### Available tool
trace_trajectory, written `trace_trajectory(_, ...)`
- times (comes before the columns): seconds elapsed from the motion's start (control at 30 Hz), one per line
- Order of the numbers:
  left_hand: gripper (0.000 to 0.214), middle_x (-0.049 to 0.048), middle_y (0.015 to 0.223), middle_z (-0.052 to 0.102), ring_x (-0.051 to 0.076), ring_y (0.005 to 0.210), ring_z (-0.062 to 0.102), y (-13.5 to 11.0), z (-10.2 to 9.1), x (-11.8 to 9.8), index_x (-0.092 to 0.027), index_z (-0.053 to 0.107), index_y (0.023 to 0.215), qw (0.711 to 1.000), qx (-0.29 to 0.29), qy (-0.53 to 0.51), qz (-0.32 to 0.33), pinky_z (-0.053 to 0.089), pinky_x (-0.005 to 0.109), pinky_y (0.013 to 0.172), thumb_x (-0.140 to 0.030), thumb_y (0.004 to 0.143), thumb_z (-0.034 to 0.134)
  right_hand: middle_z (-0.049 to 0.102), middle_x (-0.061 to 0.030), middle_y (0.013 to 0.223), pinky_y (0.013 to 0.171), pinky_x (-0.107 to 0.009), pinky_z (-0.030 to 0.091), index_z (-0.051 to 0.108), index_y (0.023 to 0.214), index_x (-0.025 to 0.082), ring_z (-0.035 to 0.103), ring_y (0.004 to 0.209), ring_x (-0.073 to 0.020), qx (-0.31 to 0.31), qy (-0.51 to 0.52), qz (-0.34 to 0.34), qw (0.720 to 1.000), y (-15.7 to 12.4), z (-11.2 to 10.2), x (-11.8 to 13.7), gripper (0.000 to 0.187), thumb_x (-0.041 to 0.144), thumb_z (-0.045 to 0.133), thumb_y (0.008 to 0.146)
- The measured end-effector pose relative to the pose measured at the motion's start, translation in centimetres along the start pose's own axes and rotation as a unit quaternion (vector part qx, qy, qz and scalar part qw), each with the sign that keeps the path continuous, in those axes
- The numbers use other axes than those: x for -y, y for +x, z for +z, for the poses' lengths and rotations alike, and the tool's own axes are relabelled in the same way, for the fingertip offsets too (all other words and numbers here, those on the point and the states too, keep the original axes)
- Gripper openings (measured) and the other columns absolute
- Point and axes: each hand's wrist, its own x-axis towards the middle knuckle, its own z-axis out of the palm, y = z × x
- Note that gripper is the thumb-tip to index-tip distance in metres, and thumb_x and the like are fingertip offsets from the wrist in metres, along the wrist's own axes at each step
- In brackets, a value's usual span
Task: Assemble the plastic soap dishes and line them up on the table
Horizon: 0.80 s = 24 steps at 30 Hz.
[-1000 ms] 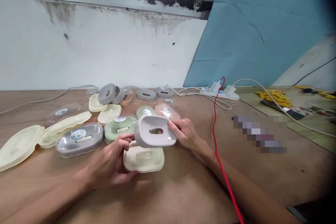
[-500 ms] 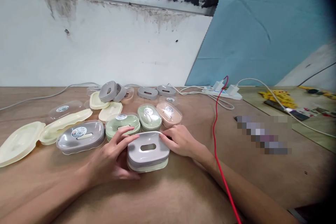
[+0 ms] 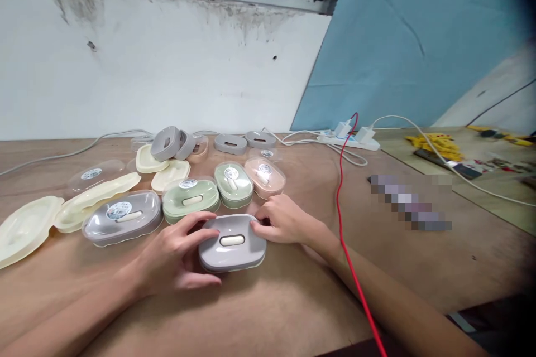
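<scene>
In the head view, a grey oval soap dish (image 3: 247, 251) sits on the table in front of me. A cream ridge fills the slot in its grey top. Around its left end curves my left hand (image 3: 178, 254), with fingers on the top's far left corner and the thumb low by the front edge. My right hand (image 3: 285, 220) grips the far right corner, thumb on top and fingers bent behind the edge. Just beyond stand a green soap dish (image 3: 176, 209), a second green one (image 3: 234, 184) and a pink one (image 3: 268, 178), with clear lids.
At left lie a lidded grey dish (image 3: 146, 212) and cream trays (image 3: 29, 228). Grey slotted tops (image 3: 230, 145) and a clear lid (image 3: 96, 178) lie farther back. A red cable (image 3: 341, 217) crosses over my right forearm from a power strip (image 3: 371, 144). A pixelated object (image 3: 410, 201) lies right.
The grey top has dropped down onto the cream base, and the cream ridge now shows through its slot. Both hands stay around it; the view has shifted slightly.
</scene>
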Motion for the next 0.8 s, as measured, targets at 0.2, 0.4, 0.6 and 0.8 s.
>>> trace_trajectory(0.2,0.048,0.019,0.142,0.058,0.034,0.125,0.062,0.4,0.0,-0.4,-0.02,0.064,0.128,0.998,-0.023,0.036,0.039,0.062,0.048,0.096,-0.039,0.087,0.077,0.053,0.0035,0.047,0.052,-0.026,0.02,0.052,0.052,0.017,0.03,0.046,-0.0071,-0.035,0.025,-0.013,0.999,-0.1,0.8,-0.2,0.033,0.032,0.067,0.078)
trace_trajectory(0.4,0.035,0.0191,0.137,0.062,0.036,0.122,0.06,0.7,-0.1,-0.6,-0.015,0.067,0.118,0.99,-0.047,0.119,0.055,0.056,0.054,0.098,-0.035,0.09,0.074,0.059,0.003,0.056,0.055,-0.024,0.03,0.062,0.067,0.018,0.048,0.052,-0.0093,-0.194,0.036,-0.051,0.979,0.0,1.3,-0.3,0.037,0.051,0.073,0.081)
trace_trajectory(0.6,0.023,0.0161,0.135,0.064,0.035,0.121,0.059,0.7,-0.3,-0.5,-0.018,0.068,0.111,0.987,-0.064,0.14,0.054,0.052,0.051,0.098,-0.031,0.092,0.072,0.07,-0.0013,0.078,0.06,-0.026,0.041,0.072,0.114,0.019,0.062,0.064,-0.0152,-0.148,0.073,-0.124,0.978,-0.1,1.5,-0.6,0.063,0.064,0.084,0.072)
trace_trajectory(0.8,0.022,0.014,0.131,0.066,0.033,0.118,0.061,0.7,-0.2,-0.4,-0.02,0.067,0.109,0.987,-0.064,0.134,0.062,0.05,0.049,0.097,-0.031,0.091,0.073,0.069,-0.0009,0.078,0.058,-0.026,0.04,0.074,0.114,0.02,0.062,0.064,-0.0153,-0.135,0.079,-0.141,0.978,0.1,1.7,-0.9,0.062,0.064,0.084,0.073)
